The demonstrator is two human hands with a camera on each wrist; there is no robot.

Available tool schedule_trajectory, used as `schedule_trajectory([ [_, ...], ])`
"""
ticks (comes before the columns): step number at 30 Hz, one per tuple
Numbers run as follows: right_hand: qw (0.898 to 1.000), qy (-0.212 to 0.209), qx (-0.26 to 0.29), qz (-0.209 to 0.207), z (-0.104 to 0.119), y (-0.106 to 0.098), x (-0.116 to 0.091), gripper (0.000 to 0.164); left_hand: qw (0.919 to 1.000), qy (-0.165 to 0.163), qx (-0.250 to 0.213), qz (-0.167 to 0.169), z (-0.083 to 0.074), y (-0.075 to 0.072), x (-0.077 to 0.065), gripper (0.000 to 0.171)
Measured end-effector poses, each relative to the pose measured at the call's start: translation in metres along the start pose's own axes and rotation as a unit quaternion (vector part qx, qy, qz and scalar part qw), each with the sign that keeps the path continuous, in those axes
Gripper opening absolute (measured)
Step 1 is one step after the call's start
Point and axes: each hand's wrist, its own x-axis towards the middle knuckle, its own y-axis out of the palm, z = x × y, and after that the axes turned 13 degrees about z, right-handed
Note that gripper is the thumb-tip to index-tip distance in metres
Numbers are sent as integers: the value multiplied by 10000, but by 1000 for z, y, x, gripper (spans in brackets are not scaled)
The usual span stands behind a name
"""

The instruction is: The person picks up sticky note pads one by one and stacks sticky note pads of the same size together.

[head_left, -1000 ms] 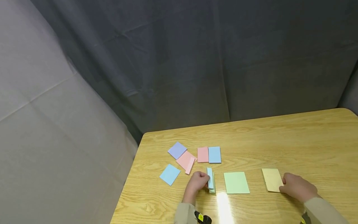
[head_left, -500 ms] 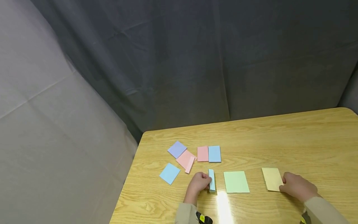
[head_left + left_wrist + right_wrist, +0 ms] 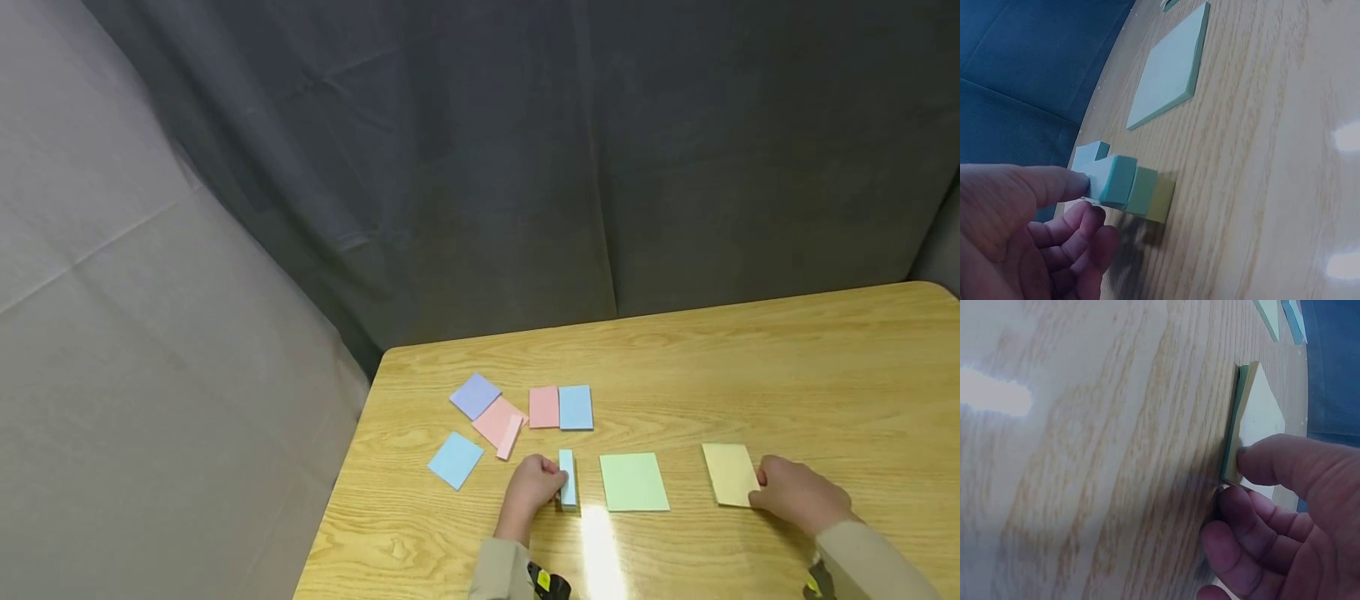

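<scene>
Possibly, sideways thumb pressure could shear the narrow blue pad (image 3: 568,493), pinched by the left hand (image 3: 533,482), off the green strip (image 3: 1142,191) beneath; the yellow pad (image 3: 729,473), corner gripped by the right hand (image 3: 802,497), might skid likewise. They sit on a glare-streaked wood-grain table (image 3: 825,367); a dark curtain (image 3: 480,167) hangs behind.

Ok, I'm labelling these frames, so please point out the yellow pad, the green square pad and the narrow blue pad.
Yellow pad (image 3: 730,473), head view: middle of its top face.
Green square pad (image 3: 634,482), head view: middle of its top face.
Narrow blue pad (image 3: 569,483), head view: on its top face.
</scene>
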Motion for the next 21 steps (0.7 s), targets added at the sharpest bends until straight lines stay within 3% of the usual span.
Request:
schedule_trajectory([
  [11, 10000, -19, 3, 29, -2, -2, 0, 22, 9997, -39, -224, -61, 8, -9, 4, 12],
  [21, 9999, -83, -63, 47, -4, -1, 3, 20, 9964, -98, -457, -704, 29, -43, 25, 10],
])
